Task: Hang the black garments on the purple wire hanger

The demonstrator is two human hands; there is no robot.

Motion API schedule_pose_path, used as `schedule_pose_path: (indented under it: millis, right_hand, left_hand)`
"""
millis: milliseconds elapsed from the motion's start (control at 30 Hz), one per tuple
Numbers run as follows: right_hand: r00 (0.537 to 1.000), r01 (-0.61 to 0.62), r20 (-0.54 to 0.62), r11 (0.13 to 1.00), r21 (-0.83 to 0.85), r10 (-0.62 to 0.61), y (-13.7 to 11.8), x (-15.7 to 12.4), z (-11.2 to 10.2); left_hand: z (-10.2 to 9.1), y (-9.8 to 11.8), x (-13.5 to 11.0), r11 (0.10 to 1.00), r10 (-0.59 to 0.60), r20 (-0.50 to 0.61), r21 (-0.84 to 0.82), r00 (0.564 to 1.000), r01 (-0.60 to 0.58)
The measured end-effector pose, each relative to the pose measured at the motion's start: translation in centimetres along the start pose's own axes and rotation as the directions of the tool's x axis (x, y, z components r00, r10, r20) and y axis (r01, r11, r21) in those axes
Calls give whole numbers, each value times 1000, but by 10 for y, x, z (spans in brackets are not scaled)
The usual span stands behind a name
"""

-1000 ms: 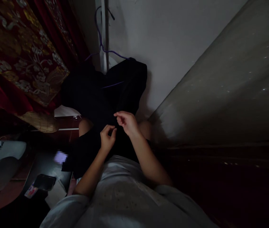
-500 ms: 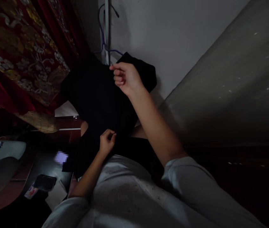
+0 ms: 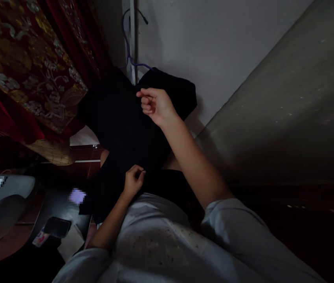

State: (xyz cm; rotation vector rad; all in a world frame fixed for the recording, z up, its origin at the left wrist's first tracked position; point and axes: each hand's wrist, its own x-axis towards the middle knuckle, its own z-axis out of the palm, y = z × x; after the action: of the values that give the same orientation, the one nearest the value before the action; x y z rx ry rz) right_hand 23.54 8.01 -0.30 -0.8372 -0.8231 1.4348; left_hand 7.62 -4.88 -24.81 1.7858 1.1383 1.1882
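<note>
A black garment (image 3: 114, 118) hangs from a purple hanger (image 3: 129, 53) and drapes down to my lap. At its lower front, my left hand (image 3: 133, 182) pinches the dark cloth between thumb and fingers. Higher up, near the garment's neck, my right hand (image 3: 158, 106) is closed with fingers curled and the tips together. It is too dark and small to make out what those fingertips hold.
A white upright post (image 3: 133, 39) stands behind the hanger against a pale wall. Red embroidered curtain cloth (image 3: 37, 59) hangs at left. A dark phone (image 3: 57, 226) and papers lie on a black surface, lower left. A shiny greyish sheet (image 3: 287, 102) slopes at right.
My right hand has come down a little, closer to the black garment's neck. My left hand stays pinched at the lower front and sits slightly lower in view.
</note>
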Motion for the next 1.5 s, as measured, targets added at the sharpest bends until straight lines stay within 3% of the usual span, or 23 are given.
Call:
schedule_pose_path:
  millis: [367, 467, 533, 600, 700, 767, 833, 933, 1133, 1300, 1433, 1500]
  right_hand:
    - [999, 0, 40, 1000, -17, 0, -2, -5, 0]
    - [998, 45, 44, 999, -28, -44, -2, -5, 0]
    - [994, 103, 38, 994, -30, -102, -2, -6, 1]
    - [987, 161, 20, 986, -34, -160, -1, -9, 4]
    - [981, 195, -2, 979, -61, -195, -3, -15, 8]
    - [975, 221, 1, 970, -99, -222, -4, -20, 10]
    - [962, 271, 1, 953, -138, -273, -4, -22, 11]
    - [942, 329, -15, 928, -172, -337, 3, -17, 11]
    - [936, 336, -48, 926, -173, -348, 29, 3, 13]
    - [919, 381, -30, 905, -190, -393, 33, -3, 15]
    - [898, 422, -30, 878, -226, -440, 36, 1, 12]
    - [905, 393, -63, 882, -261, -422, 42, 12, 8]
  left_hand:
    - [-9, -1, -3, 997, 45, 17, 58, 999, -46]
    - [-16, 7, 10, 996, 69, 64, 50, 996, -72]
    - [-27, 29, 38, 990, 131, 98, 32, 987, -134]
    - [-44, 64, 83, 958, 284, 10, 38, 959, -284]
    - [-74, 122, 163, 855, 518, -137, 110, 844, -507]
    - [-88, 150, 205, 767, 635, -61, 177, 770, -617]
    - [-95, 165, 228, 694, 691, 23, 261, 723, -672]
    - [-93, 170, 230, 684, 693, -4, 318, 721, -656]
    - [-87, 162, 215, 735, 663, -93, 269, 743, -622]
    - [-92, 162, 214, 693, 706, -100, 300, 701, -655]
    - [-80, 172, 206, 687, 713, -107, 301, 693, -661]
    - [-75, 186, 205, 646, 759, -144, 290, 635, -706]
